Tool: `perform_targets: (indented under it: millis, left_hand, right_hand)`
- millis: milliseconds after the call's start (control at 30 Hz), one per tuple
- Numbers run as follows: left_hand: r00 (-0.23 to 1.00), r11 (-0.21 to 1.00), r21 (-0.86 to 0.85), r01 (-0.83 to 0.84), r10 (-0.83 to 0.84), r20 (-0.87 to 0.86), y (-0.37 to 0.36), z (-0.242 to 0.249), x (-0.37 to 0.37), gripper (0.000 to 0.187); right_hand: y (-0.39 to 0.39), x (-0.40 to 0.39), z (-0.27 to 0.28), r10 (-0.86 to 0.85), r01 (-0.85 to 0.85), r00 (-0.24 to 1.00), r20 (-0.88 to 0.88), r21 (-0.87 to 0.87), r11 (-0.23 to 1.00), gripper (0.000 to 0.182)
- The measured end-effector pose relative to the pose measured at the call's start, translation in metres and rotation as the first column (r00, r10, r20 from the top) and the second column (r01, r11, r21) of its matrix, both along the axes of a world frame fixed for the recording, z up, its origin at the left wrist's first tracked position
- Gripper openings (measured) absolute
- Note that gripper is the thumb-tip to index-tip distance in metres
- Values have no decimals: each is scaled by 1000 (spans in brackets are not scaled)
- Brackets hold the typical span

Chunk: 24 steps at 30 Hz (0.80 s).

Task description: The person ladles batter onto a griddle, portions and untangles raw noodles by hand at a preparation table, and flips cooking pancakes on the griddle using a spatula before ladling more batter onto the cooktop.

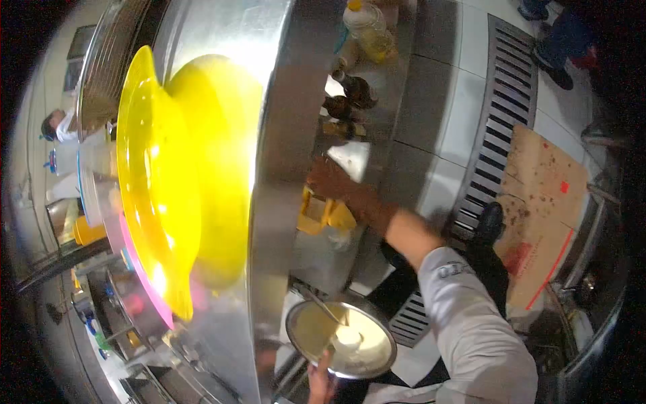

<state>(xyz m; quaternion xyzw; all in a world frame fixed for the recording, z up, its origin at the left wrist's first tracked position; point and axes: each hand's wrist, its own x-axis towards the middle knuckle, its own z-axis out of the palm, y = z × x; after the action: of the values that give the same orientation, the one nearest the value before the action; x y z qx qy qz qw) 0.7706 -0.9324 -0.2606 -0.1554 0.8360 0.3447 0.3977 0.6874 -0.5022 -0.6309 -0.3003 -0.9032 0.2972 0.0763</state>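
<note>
Bowl (363, 371) of pale mix below desk (222, 27) edge, L hand (321, 380) clamped on rim, prob. to keep it steady one-handed & leave R hand (330, 180) free. Ladle-like utensil (324, 309) resting in mix, handle over rim, likely to stay clear of contents. R hand well apart from L, down at low shelf (387, 128) by yellow container (326, 217); blurred, so unclear if gripping. Bottles (367, 34) on same shelf, prob. for easy reach. Lettering on white sleeve (471, 323) & red print on floor cardboard (542, 202) too blurry to read; no brands legible.
</note>
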Motion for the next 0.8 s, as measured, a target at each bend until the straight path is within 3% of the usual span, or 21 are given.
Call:
perform_targets:
  millis: [33, 67, 100, 133, 233, 267, 300, 367, 400, 467, 500, 533, 600, 633, 667, 700, 767, 800]
  left_hand:
    - [1000, 1000, 22, 7, -7, -22, 10, 0, 3, 45]
    - [962, 967, 38, 253, -248, -111, -38, -19, -12, 52]
    - [863, 878, 26, 478, -464, -199, -88, -35, -27, 58]
    - [976, 987, -70, -145, 131, -176, -24, -21, -4, 47]
    - [971, 990, -23, -142, 134, -197, -10, -16, 4, 48]
    - [985, 989, -142, 27, -50, -166, -58, -28, -19, 67]
    - [986, 990, -140, 22, -45, -160, -41, -22, -10, 67]
    - [941, 957, -145, -251, 206, -270, 12, -5, 15, 48]
    - [951, 961, -148, -234, 195, -240, 1, -10, 11, 48]
    - [989, 991, 131, -7, 26, -146, -53, -28, -9, 73]
    - [975, 997, -25, 75, -79, -210, -81, -41, -19, 65]
    - [990, 990, -101, -94, 104, 93, -47, -7, 0, 57]
    - [984, 997, -63, -32, 43, 172, -43, -12, -3, 58]
    - [981, 1000, -20, -19, 22, 195, -46, -14, -4, 59]
    - [977, 1000, 21, -6, 2, 215, -51, -15, -3, 60]
    - [973, 998, 66, 7, -22, 228, -53, -12, -5, 62]
    - [959, 987, 156, 47, -88, 268, -45, 4, -4, 64]
    - [956, 985, 93, 146, -165, 244, -7, 33, 19, 70]
  right_hand:
    - [-21, -11, 6, -339, 396, 801, -494, 12, 918, 29]
    - [-42, -55, -30, -626, 262, 454, -635, -576, 774, 27]
    - [-55, -100, -67, -883, -159, 123, -452, -887, 432, 26]
    - [-54, -109, -67, -879, -167, 115, -462, -882, 442, 26]
    - [-63, -115, -72, -827, 19, 337, -450, -875, 484, 26]
    - [-69, -112, -71, -806, 83, 410, -428, -862, 500, 26]
    - [-74, -106, -70, -782, 150, 481, -396, -842, 519, 26]
    - [-78, -86, -56, -701, 233, 601, -383, -755, 613, 25]
    - [-81, -80, -58, -648, 255, 646, -402, -687, 680, 24]
    - [-79, -58, -28, -529, 265, 721, -448, -527, 808, 22]
    - [-77, -49, -12, -441, 261, 769, -463, -401, 878, 21]
    - [-71, -39, 21, -328, 245, 827, -458, -232, 941, 21]
    - [-62, 1, 75, -197, 242, 891, -408, 60, 968, 19]
    - [-60, 26, 100, -213, 272, 875, -435, 78, 959, 18]
    - [-65, 58, 114, -401, 323, 739, -540, -239, 916, 17]
    - [-73, 79, 119, -597, 302, 557, -577, -529, 793, 16]
    - [-88, 144, 105, -628, 553, 616, -476, -305, 775, 16]
    - [-88, 224, 187, -828, 538, 409, -383, -631, 558, 16]
